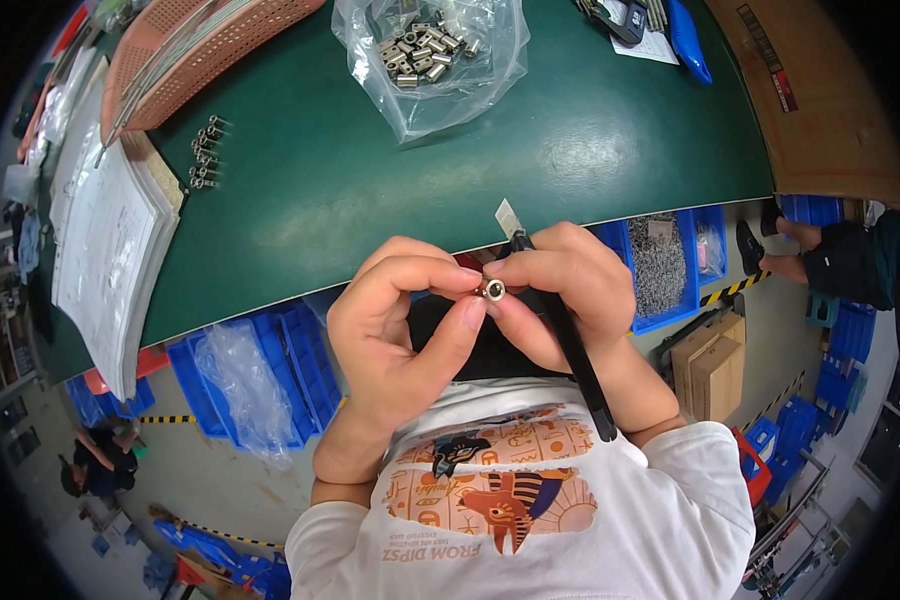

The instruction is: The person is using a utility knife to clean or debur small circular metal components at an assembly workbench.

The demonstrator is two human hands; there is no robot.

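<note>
Both my hands meet in front of my chest, just off the near edge of the green table (360,220). A small metal sleeve (495,290) with a round hole sits between their fingertips. My left hand (395,320) pinches it from the left with thumb and forefinger. From the other side, the thumb and forefinger of my right hand (575,290) close on it too. My right hand also carries a black utility knife (570,360), its handle slanting down toward my forearm. The knife's bare blade (508,217) points up and away, over the table edge.
A clear plastic bag (410,115) of metal sleeves lies at the far middle. Several small metal parts (206,155) lie at left, by stacked papers (110,240) and a pink basket (170,60). Blue bins (270,370) stand below the table. A cardboard box (810,110) is at right.
</note>
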